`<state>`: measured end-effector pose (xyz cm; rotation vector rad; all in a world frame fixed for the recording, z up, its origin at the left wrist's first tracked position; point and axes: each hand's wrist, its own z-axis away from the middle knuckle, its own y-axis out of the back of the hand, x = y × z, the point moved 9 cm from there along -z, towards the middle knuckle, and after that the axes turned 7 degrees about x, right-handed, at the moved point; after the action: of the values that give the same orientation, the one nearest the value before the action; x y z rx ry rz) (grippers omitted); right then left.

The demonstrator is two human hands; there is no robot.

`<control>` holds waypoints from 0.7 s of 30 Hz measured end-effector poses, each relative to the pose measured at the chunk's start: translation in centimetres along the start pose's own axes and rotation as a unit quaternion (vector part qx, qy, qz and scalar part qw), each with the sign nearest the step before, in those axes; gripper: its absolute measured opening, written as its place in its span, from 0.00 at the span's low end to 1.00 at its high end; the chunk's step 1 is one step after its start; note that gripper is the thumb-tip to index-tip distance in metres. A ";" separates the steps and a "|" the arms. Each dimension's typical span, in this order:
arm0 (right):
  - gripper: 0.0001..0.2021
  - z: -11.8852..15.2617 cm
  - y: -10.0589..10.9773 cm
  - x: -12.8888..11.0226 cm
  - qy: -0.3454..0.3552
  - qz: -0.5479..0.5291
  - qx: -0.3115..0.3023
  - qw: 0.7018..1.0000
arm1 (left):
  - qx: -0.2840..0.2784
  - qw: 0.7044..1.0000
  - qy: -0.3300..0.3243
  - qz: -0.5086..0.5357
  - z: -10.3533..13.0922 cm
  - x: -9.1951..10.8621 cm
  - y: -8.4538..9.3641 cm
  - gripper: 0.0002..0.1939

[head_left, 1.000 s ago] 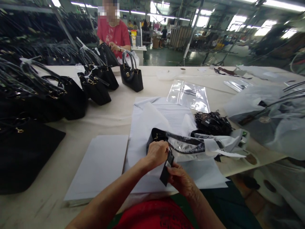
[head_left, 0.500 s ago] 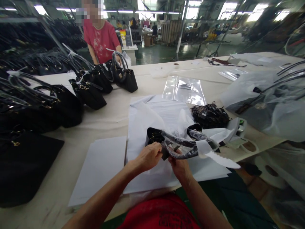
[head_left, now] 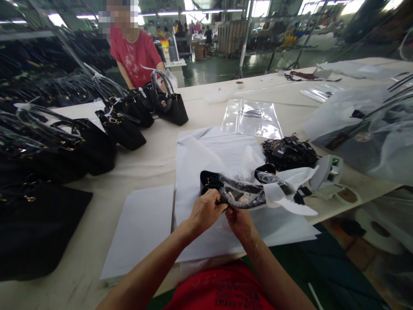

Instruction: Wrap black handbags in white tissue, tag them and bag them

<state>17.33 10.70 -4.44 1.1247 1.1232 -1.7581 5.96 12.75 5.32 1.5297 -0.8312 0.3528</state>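
Bag: the black bag lies on white paper in front of the person, its gold-toned hardware by the left hand; how far its body runs under the tissue cannot be told.
Left hand: the left hand is closed on a small dark piece at the bag's near edge; whether this is a tag or part of the bag is unclear.
Right hand: the right hand has its fingertips drawn together just beside the left ones, below the handles; whether they pinch anything cannot be seen.
Handles: film-wrapped, reaching to the right, with a white wrap around them. Best kept free of the fingers, so that the film neither snags nor tears.
Fingers: a steady left grip should leave the finer work to the right fingertips; short, light pulls would spare the bag's edge.
Hardware: it could scratch or catch, so the dark piece is better guided around it than dragged across.
Tag pile: the black tag pile sits beyond the handles, near the clear sleeves.
Tabletop: the tabletop also bears a paper stack and other bags at the left.
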 end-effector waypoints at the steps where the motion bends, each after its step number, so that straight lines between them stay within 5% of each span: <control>1: 0.06 0.0 0.0 0.1 -0.028 -0.035 0.016 0.999 | 0.007 0.999 0.019 -0.039 -0.3 0.0 0.2 0.09; 5: 0.12 0.6 -0.7 -0.4 -0.130 -0.167 0.056 0.976 | -0.013 0.984 0.079 -0.158 -1.7 0.4 0.6 0.19; 11: 0.16 1.8 -3.7 -1.3 -0.175 -0.157 -0.020 0.972 | -0.071 0.969 0.087 -0.222 -3.7 0.3 0.6 0.27; 16: 0.16 2.1 -4.9 -1.0 -0.201 -0.159 -0.071 0.964 | -0.086 0.974 0.131 -0.161 -5.2 -0.4 1.3 0.27; 21: 0.14 0.5 -2.7 -2.1 -0.132 -0.178 0.029 0.975 | -0.110 0.980 0.164 -0.033 -5.5 -1.3 0.6 0.27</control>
<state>15.47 11.45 -1.63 0.7235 1.1647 -2.1546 6.03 18.48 5.75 1.2475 -0.5393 0.4367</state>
